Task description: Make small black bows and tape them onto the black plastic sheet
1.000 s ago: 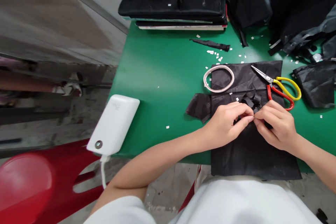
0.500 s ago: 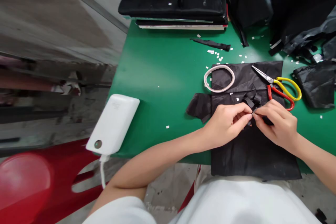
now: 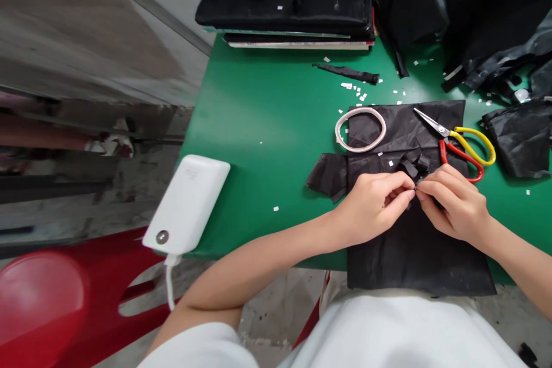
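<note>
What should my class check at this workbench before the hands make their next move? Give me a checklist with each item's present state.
1. Fingertips of the left hand and right hand brought together over the black cloth: ok.
2. What the fingertips pinch can be identified: cannot tell, too small and partly covered.
3. Red-and-yellow-handled scissors laid down, out of both hands: ok.
4. Black cloth free of white scraps: not ok, a few lie on it.
5. White power bank wholly within the edge of the green table: not ok, it reaches past the edge.
</note>
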Demonstrator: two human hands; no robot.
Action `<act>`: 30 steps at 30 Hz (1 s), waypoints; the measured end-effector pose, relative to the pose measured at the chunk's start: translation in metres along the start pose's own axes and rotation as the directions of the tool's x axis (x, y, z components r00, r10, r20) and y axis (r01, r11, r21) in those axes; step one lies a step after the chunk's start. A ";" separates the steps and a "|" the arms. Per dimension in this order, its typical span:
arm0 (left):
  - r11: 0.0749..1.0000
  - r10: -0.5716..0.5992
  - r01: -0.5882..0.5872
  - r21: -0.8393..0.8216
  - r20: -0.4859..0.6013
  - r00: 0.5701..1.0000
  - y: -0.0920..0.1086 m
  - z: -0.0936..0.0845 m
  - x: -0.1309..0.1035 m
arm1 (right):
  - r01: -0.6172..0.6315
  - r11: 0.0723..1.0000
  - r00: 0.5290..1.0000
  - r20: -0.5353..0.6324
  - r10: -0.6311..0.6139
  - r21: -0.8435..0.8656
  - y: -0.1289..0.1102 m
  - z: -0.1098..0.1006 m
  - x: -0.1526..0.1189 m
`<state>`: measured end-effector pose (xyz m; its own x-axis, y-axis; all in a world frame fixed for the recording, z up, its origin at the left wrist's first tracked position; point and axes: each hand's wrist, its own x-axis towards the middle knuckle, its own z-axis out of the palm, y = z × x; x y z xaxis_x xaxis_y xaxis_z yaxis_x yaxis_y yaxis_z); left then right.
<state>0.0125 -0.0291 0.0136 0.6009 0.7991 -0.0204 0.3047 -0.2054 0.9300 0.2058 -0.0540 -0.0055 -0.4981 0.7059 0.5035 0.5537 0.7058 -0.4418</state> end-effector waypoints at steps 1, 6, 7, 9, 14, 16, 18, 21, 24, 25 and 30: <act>1.000 0.002 -0.002 -0.002 0.006 1.000 0.000 0.000 0.000 | -0.005 1.000 1.000 0.001 0.005 0.025 0.000 0.000 0.000; 0.998 -0.002 0.005 -0.060 0.054 0.999 0.000 -0.001 0.000 | -0.020 0.992 1.000 0.013 0.019 0.127 0.000 -0.001 0.000; 0.998 -0.013 0.018 -0.068 0.070 0.997 0.001 -0.001 0.000 | -0.027 0.989 1.000 0.016 0.025 0.147 0.000 -0.001 0.000; 0.995 -0.039 0.047 -0.084 0.097 0.995 0.003 -0.003 0.000 | -0.043 0.982 0.999 0.023 0.039 0.184 -0.001 -0.002 0.001; 0.985 -0.056 0.076 -0.154 0.134 0.989 0.005 -0.005 0.001 | -0.073 0.972 0.997 0.035 0.067 0.223 -0.003 -0.004 0.004; 0.981 -0.063 0.087 -0.173 0.139 0.988 0.005 -0.006 0.001 | -0.080 0.970 0.997 0.035 0.074 0.228 -0.004 -0.004 0.004; 0.977 -0.067 0.094 -0.191 0.143 0.987 0.005 -0.006 0.001 | -0.086 0.969 0.996 0.033 0.081 0.233 -0.004 -0.004 0.004; 0.975 -0.070 0.100 -0.198 0.149 0.986 0.005 -0.006 0.001 | -0.101 0.966 0.995 0.036 0.095 0.238 -0.004 -0.004 0.004; 0.980 -0.057 0.085 -0.178 0.154 0.986 0.005 -0.006 0.001 | -0.109 0.966 0.994 0.037 0.103 0.236 -0.004 -0.003 0.004; 0.982 -0.050 0.076 -0.171 0.156 0.987 0.005 -0.006 0.002 | -0.109 0.966 0.994 0.033 0.104 0.235 -0.004 -0.003 0.004; 0.986 -0.013 0.039 -0.160 0.158 0.987 0.003 -0.006 0.002 | -0.115 0.967 0.993 0.010 0.116 0.226 -0.005 -0.002 0.004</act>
<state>0.0107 -0.0247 0.0184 0.7060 0.7024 -0.0907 0.2056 -0.0808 0.9753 0.2024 -0.0548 0.0002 -0.4376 0.7836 0.4411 0.4419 0.6146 -0.6534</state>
